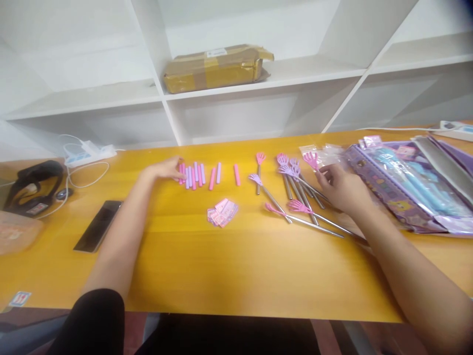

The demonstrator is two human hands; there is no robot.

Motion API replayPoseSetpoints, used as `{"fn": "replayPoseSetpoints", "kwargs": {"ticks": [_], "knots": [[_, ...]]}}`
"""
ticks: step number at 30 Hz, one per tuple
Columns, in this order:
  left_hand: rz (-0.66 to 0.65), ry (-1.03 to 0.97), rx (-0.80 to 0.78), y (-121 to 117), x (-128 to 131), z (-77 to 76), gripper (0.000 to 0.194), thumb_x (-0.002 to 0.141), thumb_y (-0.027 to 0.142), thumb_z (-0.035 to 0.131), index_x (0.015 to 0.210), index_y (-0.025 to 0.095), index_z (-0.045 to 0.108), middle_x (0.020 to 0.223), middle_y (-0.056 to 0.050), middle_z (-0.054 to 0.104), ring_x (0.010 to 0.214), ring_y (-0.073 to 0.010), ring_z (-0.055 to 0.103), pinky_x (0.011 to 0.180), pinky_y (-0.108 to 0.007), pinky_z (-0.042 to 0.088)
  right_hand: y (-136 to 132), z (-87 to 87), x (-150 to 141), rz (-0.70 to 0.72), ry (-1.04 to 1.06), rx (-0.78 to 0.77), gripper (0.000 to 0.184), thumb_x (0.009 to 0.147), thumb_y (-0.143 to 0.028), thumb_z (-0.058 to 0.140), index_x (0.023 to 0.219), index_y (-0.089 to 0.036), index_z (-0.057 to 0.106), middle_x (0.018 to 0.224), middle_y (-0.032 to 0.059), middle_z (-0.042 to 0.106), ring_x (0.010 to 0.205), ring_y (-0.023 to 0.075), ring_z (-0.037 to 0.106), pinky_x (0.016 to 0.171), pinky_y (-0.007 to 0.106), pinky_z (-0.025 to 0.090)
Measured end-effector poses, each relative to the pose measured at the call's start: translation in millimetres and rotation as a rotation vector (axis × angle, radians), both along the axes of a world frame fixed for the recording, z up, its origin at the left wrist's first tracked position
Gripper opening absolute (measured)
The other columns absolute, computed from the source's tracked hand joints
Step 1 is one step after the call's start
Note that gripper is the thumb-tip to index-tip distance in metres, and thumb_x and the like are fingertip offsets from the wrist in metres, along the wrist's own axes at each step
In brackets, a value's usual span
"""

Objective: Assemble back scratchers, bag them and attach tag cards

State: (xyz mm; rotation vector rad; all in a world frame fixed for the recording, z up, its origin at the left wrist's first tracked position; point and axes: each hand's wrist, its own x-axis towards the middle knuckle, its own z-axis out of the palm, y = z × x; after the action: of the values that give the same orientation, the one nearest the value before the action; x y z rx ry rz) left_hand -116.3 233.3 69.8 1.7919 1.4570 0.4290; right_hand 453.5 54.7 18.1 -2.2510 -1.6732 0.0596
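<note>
On the surface (221, 271), the left hand (168, 170) touches the tubes (193, 178), grip indeterminable; the right hand (342, 187) appears pinched on a pink scratcher (311, 159) beside crossed scratchers (294, 171), which could snag and scatter if knocked.

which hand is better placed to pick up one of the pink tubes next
Probably the left hand: it is at the left end of the tubes, while the right hand is farther off, by a pink-headed scratcher.
</note>
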Motion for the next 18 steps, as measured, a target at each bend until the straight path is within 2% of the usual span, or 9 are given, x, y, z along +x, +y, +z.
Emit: {"fn": "replayPoseSetpoints", "kwargs": {"ticks": [4,6,8,11,14,18], "knots": [[-0.105,0.089,-0.036,-10,8,9.6,0.082,0.059,0.025,0.103,0.134,0.016,0.07,0.075,-0.005,0.079,0.063,-0.0254,0.077,0.058,-0.03,0.054,0,0.9,-2,-0.016,-0.031,-0.059,0.043,0.106,-0.055,0.048,0.125,-0.021,0.067,0.105,0.0118,0.078,0.083,0.0262,0.068,0.07,0.032,0.038],[-0.185,0.2,-0.044,-14,12,14.3,0.096,0.065,0.038,0.1,0.149,0.014,0.06,0.091,-0.009,0.084,0.078,-0.0272,0.08,0.067,-0.031,0.058,0,1.7,-2,-0.022,-0.045,-0.086,0.043,0.107,-0.054,0.048,0.128,-0.022,0.067,0.107,0.0118,0.079,0.084,0.0261,0.068,0.07,0.032,0.037],[-0.248,0.297,-0.027,-18,18,16.6,0.103,0.068,0.046,0.095,0.156,0.013,0.052,0.11,-0.013,0.084,0.095,-0.0298,0.081,0.08,-0.033,0.06,-1,2.5,-2,-0.028,-0.06,-0.11,0.044,0.108,-0.054,0.048,0.132,-0.022,0.067,0.11,0.0122,0.079,0.088,0.0271,0.07,0.071,0.032,0.037],[-0.291,0.328,0.006,-20,27,14.8,0.103,0.066,0.048,0.093,0.154,0.014,0.052,0.128,-0.017,0.08,0.106,-0.0325,0.08,0.088,-0.036,0.061,-2,2.6,-1,-0.045,-0.086,-0.14,0.049,0.11,-0.055,0.047,0.139,-0.02,0.066,0.112,0.0147,0.079,0.095,0.0308,0.071,0.074,0.035,0.039],[-0.314,0.339,0.04,-22,35,10.9,0.099,0.066,0.049,0.091,0.151,0.015,0.055,0.136,-0.02,0.076,0.106,-0.0341,0.08,0.087,-0.038,0.061,-1,0.2,3,-0.059,-0.097,-0.156,0.052,0.111,-0.055,0.046,0.143,-0.019,0.066,0.118,0.0156,0.079,0.099,0.033,0.072,0.077,0.037,0.041],[-0.337,0.37,0.115,-25,43,10.4,0.093,0.065,0.053,0.091,0.144,0.015,0.061,0.14,-0.022,0.072,0.106,-0.036,0.078,0.089,-0.041,0.06,1,-4.5,7,-0.015,-0.078,-0.139,0.05,0.111,-0.054,0.051,0.144,-0.02,0.067,0.122,0.0144,0.077,0.103,0.0309,0.071,0.083,0.038,0.046]]}}
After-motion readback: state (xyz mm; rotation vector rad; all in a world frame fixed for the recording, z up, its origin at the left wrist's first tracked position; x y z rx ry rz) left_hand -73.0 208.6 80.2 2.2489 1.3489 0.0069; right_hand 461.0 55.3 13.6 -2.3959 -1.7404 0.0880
